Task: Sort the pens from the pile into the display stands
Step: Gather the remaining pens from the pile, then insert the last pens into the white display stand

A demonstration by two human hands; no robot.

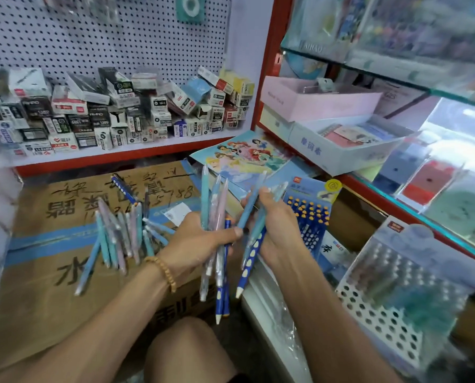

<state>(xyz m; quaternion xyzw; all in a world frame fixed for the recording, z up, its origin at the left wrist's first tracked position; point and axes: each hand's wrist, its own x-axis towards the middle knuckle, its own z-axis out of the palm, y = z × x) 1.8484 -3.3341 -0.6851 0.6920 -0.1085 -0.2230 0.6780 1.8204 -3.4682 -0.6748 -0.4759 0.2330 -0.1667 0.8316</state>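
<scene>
Both hands are full: my left hand (203, 239) is curled round a bunch of pens (216, 230), pale blue, pink and two dark blue ones with white tips pointing down, and my right hand (275, 230) grips a smaller bunch (254, 228), light blue barrels plus one dark blue spotted pen angled down to the left. A beaded bracelet (163, 272) sits on my left wrist.

Big cardboard box (51, 299) under everything, blue tape across it, black writing on top. On it, left of my hands, lies the pile of pens (123, 239), fanned out loosely in pastel blue, pink and teal, with one dark blue pen (124, 189) lying apart behind it.

Over on the right, a white perforated display stand (382, 313) sits near my right forearm, and a blue display stand (311, 217) is just behind my right hand. Behind, a shelf of small pen boxes (114, 111) against the pegboard (106, 34).
</scene>
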